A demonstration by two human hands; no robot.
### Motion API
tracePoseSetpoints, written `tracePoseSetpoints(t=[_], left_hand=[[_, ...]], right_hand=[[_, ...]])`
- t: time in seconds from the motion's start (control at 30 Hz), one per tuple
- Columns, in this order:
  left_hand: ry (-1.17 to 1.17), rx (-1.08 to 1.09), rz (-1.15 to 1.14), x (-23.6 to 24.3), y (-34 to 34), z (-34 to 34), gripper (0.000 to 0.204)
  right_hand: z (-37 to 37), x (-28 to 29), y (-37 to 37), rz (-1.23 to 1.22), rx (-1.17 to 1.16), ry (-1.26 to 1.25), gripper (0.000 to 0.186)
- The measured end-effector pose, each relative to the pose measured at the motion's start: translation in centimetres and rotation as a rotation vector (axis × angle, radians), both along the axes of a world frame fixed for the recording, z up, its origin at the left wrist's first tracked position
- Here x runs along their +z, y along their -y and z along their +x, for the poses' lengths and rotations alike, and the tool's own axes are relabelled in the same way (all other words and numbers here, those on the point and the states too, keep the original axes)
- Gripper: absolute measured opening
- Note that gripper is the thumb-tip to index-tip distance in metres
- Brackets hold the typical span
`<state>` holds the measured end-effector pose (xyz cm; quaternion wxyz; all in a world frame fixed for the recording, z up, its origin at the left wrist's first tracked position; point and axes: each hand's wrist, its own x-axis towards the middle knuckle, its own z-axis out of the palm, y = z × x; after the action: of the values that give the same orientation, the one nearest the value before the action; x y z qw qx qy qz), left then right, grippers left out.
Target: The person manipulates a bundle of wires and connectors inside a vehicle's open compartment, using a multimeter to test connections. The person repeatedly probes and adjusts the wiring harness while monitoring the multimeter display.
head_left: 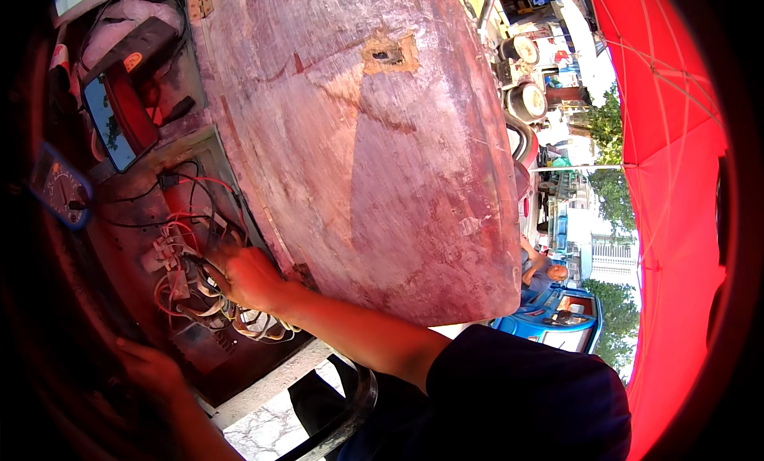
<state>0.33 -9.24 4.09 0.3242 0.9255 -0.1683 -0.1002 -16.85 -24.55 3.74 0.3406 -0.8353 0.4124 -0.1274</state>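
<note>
My right hand (247, 276) reaches into a tangle of wires (211, 306) with white connectors (171, 250) inside a dark red metal compartment. Its fingers are closed among the wires; their tips, and whatever they pinch, are hidden. A dark slim piece shows beside the fingers. My left hand (151, 369) lies in shadow at the compartment's near left edge, one finger stretched out and the others hard to see. A blue-framed multimeter (64, 189) with a dial stands at the far left. Black test leads (131, 224) run from it toward the connectors, near red wires.
A big, worn reddish panel (358, 159) with a rusty hole (390, 57) rises right of the compartment. A glossy phone-like rectangle (111, 123) sits above the multimeter. Curved black tubing (354, 413) is below my right arm. Beyond are a person (545, 272), a blue vehicle (549, 316) and a red canopy (676, 182).
</note>
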Motion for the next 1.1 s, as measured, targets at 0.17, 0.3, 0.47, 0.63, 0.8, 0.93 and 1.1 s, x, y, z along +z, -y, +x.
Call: tracePoseSetpoints(t=[0.17, 0.3, 0.47, 0.63, 0.8, 0.93, 1.1], left_hand=[[-0.012, 0.004, -0.005, -1.5, -0.8, 0.2, 0.052], [-0.109, 0.055, 0.065, -1.4, -1.0, 0.3, 0.052], [-0.053, 0.058, 0.038, -1.0, -0.6, -0.2, 0.052], [-0.128, 0.078, 0.053, -2.0, -1.3, 0.1, 0.053], [-0.063, 0.066, 0.064, -1.8, -1.2, 0.0, 0.055], [-0.037, 0.059, 0.07, -1.4, -0.7, 0.0, 0.058], [-0.141, 0.094, 0.173, -1.9, -1.3, 0.7, 0.058]], right_hand=[[-0.2, 0.4, 0.2, -0.006, 0.041, -0.046, 0.019], [0.0, 0.0, -0.2, 0.005, 0.018, -0.013, 0.017], [0.1, -0.4, 0.0, 0.252, -0.128, 0.137, 0.012], [0.1, -0.8, 0.6, 0.549, -0.204, 0.193, 0.015], [0.2, 0.3, 0.2, 0.342, -0.121, 0.103, 0.01], [-0.2, -0.2, -0.3, 0.263, -0.169, 0.155, 0.009], [-0.1, -0.1, -0.4, 0.201, -0.234, 0.239, 0.007]])
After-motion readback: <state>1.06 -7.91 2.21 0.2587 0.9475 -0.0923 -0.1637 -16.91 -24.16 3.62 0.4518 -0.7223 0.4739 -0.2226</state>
